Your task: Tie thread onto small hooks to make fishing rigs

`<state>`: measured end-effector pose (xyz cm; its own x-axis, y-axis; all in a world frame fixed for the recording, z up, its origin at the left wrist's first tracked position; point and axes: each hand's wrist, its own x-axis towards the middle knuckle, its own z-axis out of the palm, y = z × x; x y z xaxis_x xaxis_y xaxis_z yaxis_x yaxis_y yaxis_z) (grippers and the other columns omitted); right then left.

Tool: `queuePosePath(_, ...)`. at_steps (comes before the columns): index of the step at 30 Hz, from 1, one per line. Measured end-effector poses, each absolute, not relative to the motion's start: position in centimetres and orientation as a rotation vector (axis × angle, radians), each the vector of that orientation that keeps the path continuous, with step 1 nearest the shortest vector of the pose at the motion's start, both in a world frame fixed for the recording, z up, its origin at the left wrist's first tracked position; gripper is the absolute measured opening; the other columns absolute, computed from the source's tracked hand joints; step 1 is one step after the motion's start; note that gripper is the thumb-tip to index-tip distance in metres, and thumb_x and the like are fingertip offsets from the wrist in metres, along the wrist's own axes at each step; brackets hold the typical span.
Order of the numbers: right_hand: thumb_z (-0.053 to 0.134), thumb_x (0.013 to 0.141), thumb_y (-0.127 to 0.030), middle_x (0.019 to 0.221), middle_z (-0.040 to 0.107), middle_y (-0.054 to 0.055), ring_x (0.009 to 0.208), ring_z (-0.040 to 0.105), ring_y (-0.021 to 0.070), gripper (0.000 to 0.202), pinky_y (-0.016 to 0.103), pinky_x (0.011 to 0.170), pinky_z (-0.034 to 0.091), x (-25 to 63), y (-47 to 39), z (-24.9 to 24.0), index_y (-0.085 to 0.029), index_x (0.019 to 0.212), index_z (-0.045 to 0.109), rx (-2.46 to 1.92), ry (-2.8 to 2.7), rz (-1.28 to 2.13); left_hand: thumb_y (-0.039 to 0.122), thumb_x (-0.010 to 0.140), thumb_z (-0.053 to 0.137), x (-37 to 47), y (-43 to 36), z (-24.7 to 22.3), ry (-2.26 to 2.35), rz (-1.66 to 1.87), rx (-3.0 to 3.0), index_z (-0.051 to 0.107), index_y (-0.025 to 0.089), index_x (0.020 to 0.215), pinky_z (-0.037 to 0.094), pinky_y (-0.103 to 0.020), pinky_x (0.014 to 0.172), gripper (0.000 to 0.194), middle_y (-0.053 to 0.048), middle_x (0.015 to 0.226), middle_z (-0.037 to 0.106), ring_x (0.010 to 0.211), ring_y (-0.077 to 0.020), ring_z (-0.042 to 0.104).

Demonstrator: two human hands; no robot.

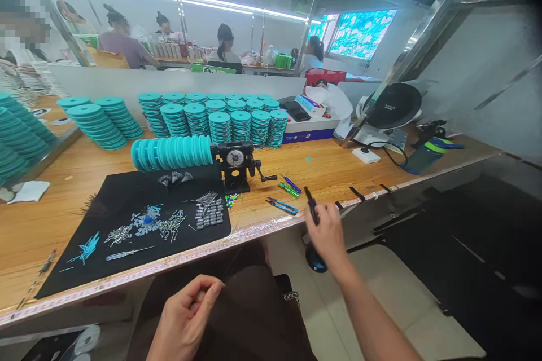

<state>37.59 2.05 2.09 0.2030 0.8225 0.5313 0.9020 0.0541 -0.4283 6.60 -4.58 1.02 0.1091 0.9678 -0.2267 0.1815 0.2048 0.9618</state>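
Above my lap, my left hand (188, 313) is closed in a pinch, thumb against forefinger. A thin clear line (235, 262) seems to run from its fingertips up toward the bench edge. My right hand (328, 234) is wrapped round a black hand tool (312, 208) at the bench's front edge; blur hides its exact kind. Left of that tool lie blue-handled thread snips (283, 206), a green pen (288, 189) and a blue pen (291, 183). Behind them stands a hand-cranked winder (235, 161) with a dial, carrying a row of teal spools (171, 152).
A black mat (169, 248) bears swivels, grey sinkers (209, 214), blue tubes (88, 248) and a screwdriver (127, 253). Stacked teal discs (220, 127) line the back. A black fan (392, 106), white power strip (366, 155) and bottle (425, 156) stand right. People sit beyond the partition.
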Motion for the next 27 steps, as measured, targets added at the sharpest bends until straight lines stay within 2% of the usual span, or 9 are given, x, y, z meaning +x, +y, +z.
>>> queuePosePath(6, 0.058, 0.09, -0.032, 0.086, 0.053, 0.015, 0.092, 0.048, 0.0303, 0.025, 0.044, 0.077, 0.033, 43.0, 7.7, 3.2, -0.016, 0.071, 0.055, -1.819, -1.628, -0.27, 0.044, 0.083, 0.064, 6.5, -5.3, 2.5, 1.426, 0.916, 1.507, 0.069, 0.021, 0.077, 0.038, -0.019, 0.046, 0.025, 0.001, 0.059, 0.06, 0.049, -0.0124, 0.051)
queuePosePath(8, 0.059, 0.09, -0.032, 0.101, 0.056, 0.02, 0.101, 0.047, 0.0329, 0.02, 0.046, 0.081, 0.034, 41.0, 7.0, 4.2, -0.014, 0.08, 0.059, -1.779, -1.638, -0.293, 0.039, 0.087, 0.061, 6.4, -5.3, 3.1, 1.417, 0.904, 1.616, 0.069, 0.022, 0.079, 0.044, -0.018, 0.053, 0.02, -0.001, 0.067, 0.067, 0.056, -0.0142, 0.06)
queuePosePath(10, 0.058, 0.091, -0.029, 0.113, 0.056, 0.019, 0.102, 0.05, 0.0303, 0.015, 0.042, 0.083, 0.038, 37.5, 4.8, 5.6, -0.015, 0.095, 0.06, -1.697, -1.686, -0.228, 0.034, 0.087, 0.061, 6.3, -5.1, 3.6, 1.415, 0.91, 1.737, 0.07, 0.023, 0.081, 0.047, -0.017, 0.06, 0.015, -0.001, 0.073, 0.071, 0.063, -0.0154, 0.066)
queuePosePath(12, 0.053, 0.094, -0.023, 0.111, 0.06, 0.01, 0.081, 0.057, 0.0191, 0.016, 0.032, 0.073, 0.046, 33.3, 1.5, 7.1, -0.02, 0.109, 0.058, -1.474, -1.83, 0.161, 0.029, 0.086, 0.064, 6.2, -5.0, 3.8, 1.424, 0.908, 1.85, 0.071, 0.024, 0.081, 0.048, -0.018, 0.064, 0.01, -0.001, 0.074, 0.073, 0.066, -0.0165, 0.068)
queuePosePath(15, 0.061, 0.088, -0.018, 0.124, 0.057, 0.006, 0.064, 0.057, 0.0113, 0.039, 0.025, 0.062, 0.05, 27.8, -2.8, 8.0, -0.025, 0.126, 0.053, -1.136, -2.072, 0.899, 0.026, 0.084, 0.066, 6.1, -4.9, 3.9, 1.391, 0.888, 1.932, 0.072, 0.025, 0.084, 0.049, -0.02, 0.068, 0.007, -0.002, 0.077, 0.075, 0.069, -0.018, 0.07)
queuePosePath(17, 0.067, 0.083, -0.015, 0.116, 0.062, 0.005, 0.073, 0.061, 0.0147, 0.046, 0.027, 0.071, 0.05, 25.6, -4.3, 7.5, -0.025, 0.126, 0.053, -1.102, -2.12, 0.981, 0.026, 0.084, 0.065, 5.9, -4.9, 4.0, 1.358, 0.866, 1.914, 0.072, 0.025, 0.088, 0.051, -0.02, 0.069, 0.008, -0.003, 0.083, 0.076, 0.073, -0.0186, 0.071)
queuePosePath(19, 0.067, 0.082, -0.013, 0.099, 0.066, 0.002, 0.079, 0.062, 0.0174, 0.036, 0.028, 0.074, 0.049, 24.8, -4.7, 6.6, -0.024, 0.116, 0.058, -1.132, -2.116, 0.975, 0.029, 0.086, 0.063, 5.7, -5.0, 4.3, 1.33, 0.803, 1.852, 0.071, 0.025, 0.09, 0.052, -0.02, 0.068, 0.01, -0.003, 0.084, 0.075, 0.073, -0.0184, 0.07)
queuePosePath(23, 0.061, 0.082, -0.007, 0.08, 0.062, -0.002, 0.068, 0.058, 0.0144, 0.022, 0.024, 0.064, 0.045, 24.9, -4.2, 5.6, -0.022, 0.097, 0.059, -1.168, -2.075, 1.018, 0.033, 0.085, 0.061, 5.4, -5.4, 5.4, 1.324, 0.712, 1.707, 0.069, 0.022, 0.087, 0.048, -0.021, 0.053, 0.014, -0.002, 0.071, 0.069, 0.057, -0.0161, 0.061)
queuePosePath(27, 0.058, 0.082, -0.008, 0.074, 0.058, -0.004, 0.064, 0.055, 0.0128, 0.017, 0.023, 0.059, 0.041, 24.9, -4.2, 6.2, -0.022, 0.091, 0.058, -1.175, -2.042, 1.029, 0.035, 0.081, 0.065, 5.7, -5.5, 6.1, 1.32, 0.785, 1.561, 0.07, 0.02, 0.081, 0.046, -0.021, 0.053, 0.016, -0.002, 0.065, 0.064, 0.054, -0.015, 0.055)
